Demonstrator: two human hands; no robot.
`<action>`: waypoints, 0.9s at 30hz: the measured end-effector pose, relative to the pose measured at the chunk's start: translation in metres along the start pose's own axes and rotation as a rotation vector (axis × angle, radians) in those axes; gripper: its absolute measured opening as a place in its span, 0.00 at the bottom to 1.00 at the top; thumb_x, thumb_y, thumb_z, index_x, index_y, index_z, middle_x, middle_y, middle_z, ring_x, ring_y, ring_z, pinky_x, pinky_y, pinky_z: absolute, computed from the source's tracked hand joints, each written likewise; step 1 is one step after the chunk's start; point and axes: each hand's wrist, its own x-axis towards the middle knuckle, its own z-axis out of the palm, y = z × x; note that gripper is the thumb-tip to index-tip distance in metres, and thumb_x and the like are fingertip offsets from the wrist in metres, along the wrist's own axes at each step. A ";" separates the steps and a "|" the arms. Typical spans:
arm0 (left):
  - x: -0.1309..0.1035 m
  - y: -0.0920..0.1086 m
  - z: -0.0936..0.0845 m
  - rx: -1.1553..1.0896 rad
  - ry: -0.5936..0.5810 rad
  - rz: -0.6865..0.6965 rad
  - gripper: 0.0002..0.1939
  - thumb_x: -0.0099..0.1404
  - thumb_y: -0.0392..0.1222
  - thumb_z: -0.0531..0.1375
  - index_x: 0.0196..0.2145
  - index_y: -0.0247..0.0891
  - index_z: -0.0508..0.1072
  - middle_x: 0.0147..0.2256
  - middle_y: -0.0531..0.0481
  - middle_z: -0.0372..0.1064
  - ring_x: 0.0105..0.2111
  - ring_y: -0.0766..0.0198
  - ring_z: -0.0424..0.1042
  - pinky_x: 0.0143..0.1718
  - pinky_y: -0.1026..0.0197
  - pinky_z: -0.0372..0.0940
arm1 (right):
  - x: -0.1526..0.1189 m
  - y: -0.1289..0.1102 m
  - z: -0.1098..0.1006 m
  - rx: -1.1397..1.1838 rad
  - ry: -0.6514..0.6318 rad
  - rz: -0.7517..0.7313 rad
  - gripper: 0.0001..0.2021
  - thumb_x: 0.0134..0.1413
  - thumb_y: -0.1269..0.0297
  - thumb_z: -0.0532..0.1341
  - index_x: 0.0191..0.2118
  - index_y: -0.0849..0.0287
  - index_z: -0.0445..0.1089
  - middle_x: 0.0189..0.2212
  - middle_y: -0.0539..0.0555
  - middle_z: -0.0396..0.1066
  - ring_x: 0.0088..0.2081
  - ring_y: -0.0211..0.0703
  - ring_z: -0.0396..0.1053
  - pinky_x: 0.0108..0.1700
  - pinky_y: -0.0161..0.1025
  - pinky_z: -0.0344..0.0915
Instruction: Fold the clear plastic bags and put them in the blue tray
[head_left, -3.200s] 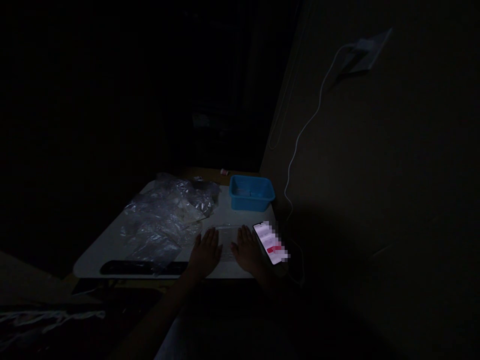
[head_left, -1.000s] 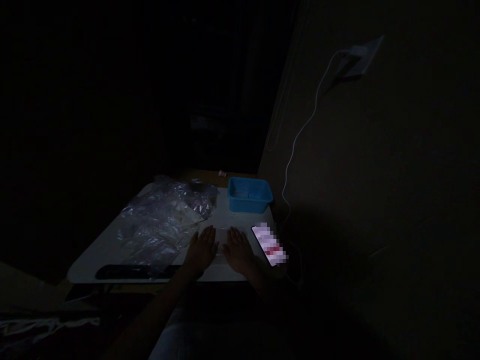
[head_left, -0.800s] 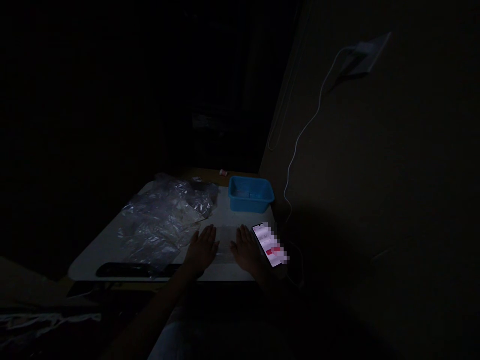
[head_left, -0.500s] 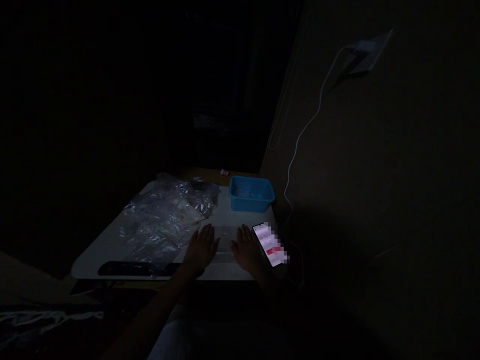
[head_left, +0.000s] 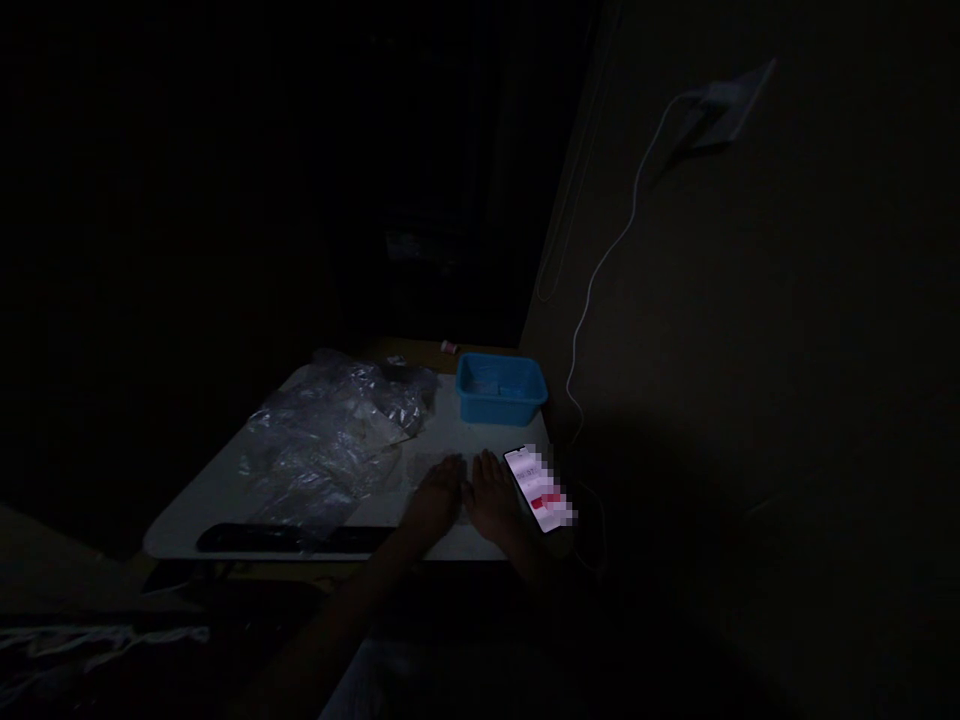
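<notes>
In dim light, my left hand (head_left: 435,500) lies palm down on a small, flat piece of clear plastic (head_left: 421,466), fingers stretched forward. Close beside it, my right hand (head_left: 491,500) rests flat on the right part of the same piece, its fingers also extended. Both hands are open and seem to grip nothing. A lit phone (head_left: 534,490) lies just right of my right hand. To the left, a crumpled heap of clear plastic bags (head_left: 337,430) spreads over the white table (head_left: 202,490).
A blue plastic basin (head_left: 501,410) stands at the table's back right, with something indistinct inside. Behind it, a small pink-and-white object (head_left: 448,347) sits on a wooden surface. A white cable (head_left: 592,280) hangs from a wall socket (head_left: 731,105). A dark slot (head_left: 292,539) runs along the front edge.
My left hand has slid right across the flat plastic and is now close to my right hand. My right hand has stayed in almost the same place.
</notes>
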 end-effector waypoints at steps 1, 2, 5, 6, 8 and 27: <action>0.001 0.003 0.004 -0.002 -0.004 -0.010 0.23 0.59 0.31 0.44 0.53 0.26 0.59 0.54 0.37 0.56 0.54 0.57 0.55 0.52 0.54 0.54 | 0.000 0.000 0.000 0.001 -0.004 -0.006 0.26 0.59 0.58 0.41 0.57 0.72 0.52 0.58 0.64 0.46 0.60 0.49 0.41 0.58 0.47 0.38; 0.001 0.005 0.007 0.000 -0.006 -0.020 0.23 0.59 0.31 0.44 0.52 0.26 0.60 0.54 0.37 0.56 0.54 0.57 0.55 0.53 0.54 0.53 | 0.000 0.000 0.000 0.003 -0.005 -0.009 0.26 0.59 0.58 0.41 0.57 0.72 0.51 0.58 0.64 0.46 0.60 0.49 0.41 0.58 0.47 0.38; -0.002 0.003 0.011 0.028 0.003 -0.047 0.22 0.61 0.34 0.44 0.52 0.26 0.60 0.54 0.36 0.55 0.55 0.56 0.53 0.53 0.53 0.52 | 0.001 0.001 0.001 0.006 -0.005 -0.007 0.27 0.59 0.58 0.41 0.57 0.73 0.51 0.58 0.65 0.45 0.60 0.49 0.41 0.58 0.46 0.38; -0.004 0.000 0.010 0.041 0.007 -0.051 0.23 0.62 0.37 0.44 0.53 0.26 0.59 0.55 0.37 0.54 0.56 0.56 0.52 0.54 0.52 0.51 | 0.001 0.001 0.001 0.004 -0.006 -0.006 0.27 0.59 0.57 0.41 0.57 0.73 0.51 0.58 0.65 0.45 0.60 0.49 0.41 0.58 0.46 0.37; -0.009 -0.010 0.006 0.066 0.009 -0.062 0.24 0.63 0.41 0.43 0.54 0.27 0.57 0.56 0.37 0.52 0.56 0.55 0.51 0.54 0.51 0.50 | 0.001 0.001 0.001 -0.001 -0.006 -0.006 0.27 0.59 0.58 0.42 0.57 0.74 0.51 0.58 0.65 0.45 0.60 0.49 0.41 0.58 0.46 0.37; -0.024 -0.046 -0.006 0.128 0.047 -0.146 0.25 0.64 0.44 0.40 0.54 0.30 0.58 0.56 0.40 0.53 0.56 0.55 0.52 0.53 0.50 0.49 | 0.002 0.006 -0.009 0.080 0.095 -0.017 0.24 0.57 0.65 0.44 0.57 0.74 0.51 0.58 0.64 0.48 0.60 0.46 0.42 0.58 0.45 0.45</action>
